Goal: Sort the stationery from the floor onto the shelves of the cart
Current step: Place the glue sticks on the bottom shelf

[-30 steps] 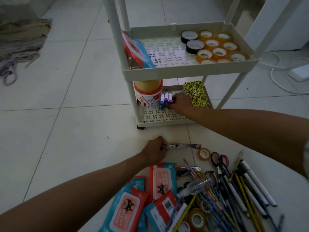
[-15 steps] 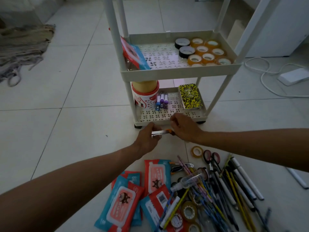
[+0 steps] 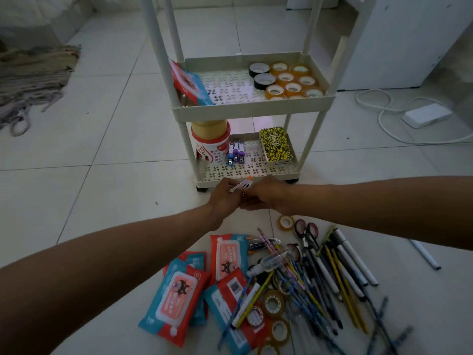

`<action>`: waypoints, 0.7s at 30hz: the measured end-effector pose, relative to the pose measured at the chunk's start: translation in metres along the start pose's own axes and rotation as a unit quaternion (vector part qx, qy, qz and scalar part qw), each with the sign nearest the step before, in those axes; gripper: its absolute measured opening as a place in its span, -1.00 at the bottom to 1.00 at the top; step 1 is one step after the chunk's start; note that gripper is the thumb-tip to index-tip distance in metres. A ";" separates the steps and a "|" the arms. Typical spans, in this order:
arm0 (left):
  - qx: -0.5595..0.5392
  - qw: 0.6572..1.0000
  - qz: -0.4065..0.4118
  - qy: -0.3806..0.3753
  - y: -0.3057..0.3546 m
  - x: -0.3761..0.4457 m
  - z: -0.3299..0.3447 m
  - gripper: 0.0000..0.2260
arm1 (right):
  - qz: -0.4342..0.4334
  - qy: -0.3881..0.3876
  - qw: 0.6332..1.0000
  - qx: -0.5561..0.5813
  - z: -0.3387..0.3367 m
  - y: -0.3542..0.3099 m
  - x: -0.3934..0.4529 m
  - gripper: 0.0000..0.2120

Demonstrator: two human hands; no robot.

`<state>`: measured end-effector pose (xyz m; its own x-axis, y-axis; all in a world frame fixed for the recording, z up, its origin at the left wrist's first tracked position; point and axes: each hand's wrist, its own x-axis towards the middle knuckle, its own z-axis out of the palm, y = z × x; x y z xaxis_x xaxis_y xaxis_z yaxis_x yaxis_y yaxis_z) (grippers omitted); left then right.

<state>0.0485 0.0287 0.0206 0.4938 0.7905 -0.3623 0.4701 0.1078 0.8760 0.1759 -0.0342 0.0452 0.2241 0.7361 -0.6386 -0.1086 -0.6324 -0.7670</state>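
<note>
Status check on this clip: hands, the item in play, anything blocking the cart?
Both hands, left and right, meet on a small metal clip tool in front of the cart's bottom shelf. Tool not shelved. Nothing blocking; stationery pile waits on floor.

Cart (image 3: 252,110) of matt cream plastic with perforated shelves; floor (image 3: 89,149) of smooth, faintly glossy pale tiles; wipe packs (image 3: 176,302) in glossy plastic film; tape rolls (image 3: 291,80) — shiny, translucent amber — beside two black ones (image 3: 261,75).
</note>
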 end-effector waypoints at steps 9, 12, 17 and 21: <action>-0.007 0.993 -0.003 -0.119 0.019 -0.021 -0.008 -0.88 | 0.031 -0.004 0.990 0.141 -0.016 0.012 -0.013 -0.91; 0.031 0.991 0.005 -0.132 0.014 -0.021 -0.010 -0.82 | 0.039 0.009 0.991 0.127 -0.017 0.014 -0.017 -0.91; 0.245 0.955 0.021 -0.169 -0.004 -0.019 -0.008 -0.79 | 0.044 0.050 0.998 -0.003 -0.022 0.027 -0.018 -0.75; 0.412 0.869 0.005 -0.275 -0.032 -0.018 0.014 -0.41 | 0.038 0.080 0.995 -0.044 -0.033 0.024 -0.020 -0.78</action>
<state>0.0350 0.0027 -0.0050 0.6699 0.3577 -0.6506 0.7156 -0.5444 0.4376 0.2005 -0.0723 0.0420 0.3706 0.6416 -0.6716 -0.0481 -0.7088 -0.7038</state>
